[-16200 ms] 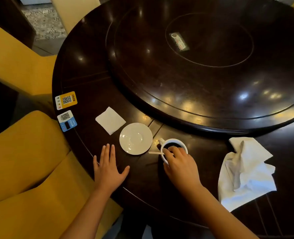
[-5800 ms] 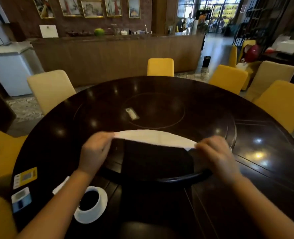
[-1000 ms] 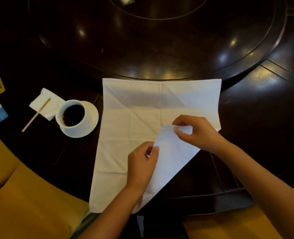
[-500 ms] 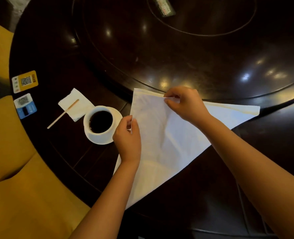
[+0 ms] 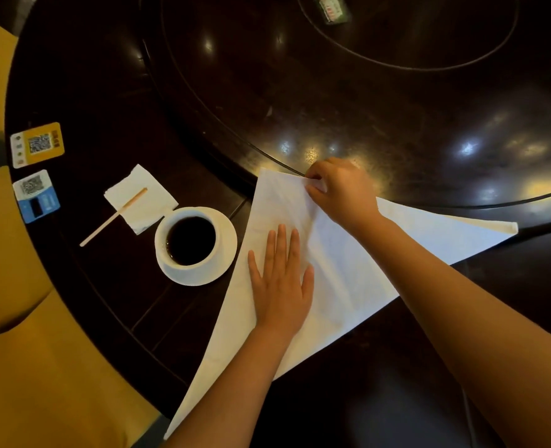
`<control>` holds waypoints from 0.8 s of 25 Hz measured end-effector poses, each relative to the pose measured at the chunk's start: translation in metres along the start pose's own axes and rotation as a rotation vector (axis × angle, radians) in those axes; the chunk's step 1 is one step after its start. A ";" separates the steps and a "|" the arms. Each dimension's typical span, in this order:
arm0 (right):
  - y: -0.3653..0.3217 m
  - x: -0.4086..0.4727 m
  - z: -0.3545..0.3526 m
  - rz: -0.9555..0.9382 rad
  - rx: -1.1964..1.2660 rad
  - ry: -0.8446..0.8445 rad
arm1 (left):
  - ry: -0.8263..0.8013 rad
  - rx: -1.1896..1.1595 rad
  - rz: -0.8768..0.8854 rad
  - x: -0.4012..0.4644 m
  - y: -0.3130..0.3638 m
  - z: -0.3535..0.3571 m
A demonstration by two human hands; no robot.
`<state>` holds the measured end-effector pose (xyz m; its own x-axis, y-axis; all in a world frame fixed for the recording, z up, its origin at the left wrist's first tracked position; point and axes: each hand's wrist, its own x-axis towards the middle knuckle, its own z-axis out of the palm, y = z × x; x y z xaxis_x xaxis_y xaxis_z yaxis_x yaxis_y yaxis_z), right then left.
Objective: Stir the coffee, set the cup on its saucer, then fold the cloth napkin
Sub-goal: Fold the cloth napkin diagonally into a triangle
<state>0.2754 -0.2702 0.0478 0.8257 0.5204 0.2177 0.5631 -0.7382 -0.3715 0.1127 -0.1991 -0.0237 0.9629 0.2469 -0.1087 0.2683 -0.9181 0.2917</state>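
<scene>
**Napkin folded to a triangle, coffee on its saucer**

A white cloth napkin [image 5: 348, 266] lies flat in a triangle on the dark table. At its nine o'clock, a white cup [image 5: 188, 239] of black coffee stands upright on a white saucer [image 5: 225, 253], touching the napkin's edge.

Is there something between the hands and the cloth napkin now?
Nothing visible. The left hand lies flat on the cloth napkin, and the right hand pinches its far corner. The coffee cup on its saucer stands just left of the cloth.
</scene>
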 end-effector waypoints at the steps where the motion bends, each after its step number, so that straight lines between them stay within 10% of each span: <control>1: 0.001 -0.007 -0.001 -0.042 -0.042 0.057 | -0.016 0.032 0.009 0.000 -0.002 0.004; 6: 0.024 -0.116 -0.013 -0.213 -0.069 0.097 | -0.026 0.107 0.051 -0.002 -0.004 0.007; 12: 0.062 -0.187 -0.045 1.209 0.350 0.265 | 0.002 0.132 0.058 -0.002 -0.001 0.007; 20: 0.074 -0.161 -0.060 1.575 0.889 0.378 | -0.005 0.197 0.090 -0.004 0.000 0.007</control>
<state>0.1862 -0.4344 0.0394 0.5391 -0.5469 -0.6405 -0.7200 0.0954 -0.6874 0.1084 -0.2026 -0.0300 0.9825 0.1601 -0.0952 0.1701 -0.9794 0.1089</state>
